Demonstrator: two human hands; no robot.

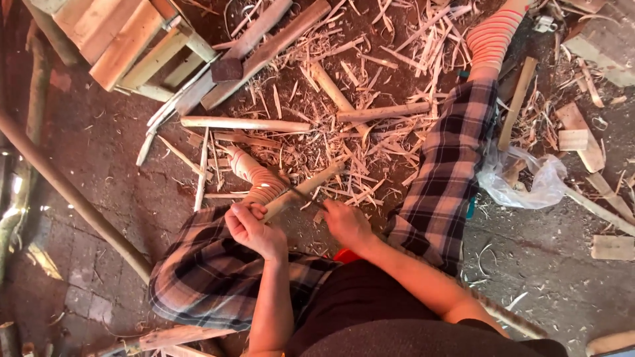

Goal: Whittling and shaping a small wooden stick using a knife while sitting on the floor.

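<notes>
A pale wooden stick (301, 190) is being gripped near its lower end by the left hand (250, 228), fingers closed; its long axis is running up-right, away from the body. A thin blade (304, 196) is being pressed across it by the closed right hand (346, 223). Shavings (357, 142) are strewn over the dirt floor (99, 152); planks (264, 46) are lying beyond.

Two hands are at work, the left hand (251, 228) and the right hand (345, 223), closed on one drawknife (301, 196) laid across one pale wooden stick (305, 190). Two legs in plaid trousers end in two striped socks (491, 36). On the floor (99, 152) lie one clear plastic bag (529, 178), one wooden stool (126, 43), and wood shavings (370, 145) past counting.
</notes>
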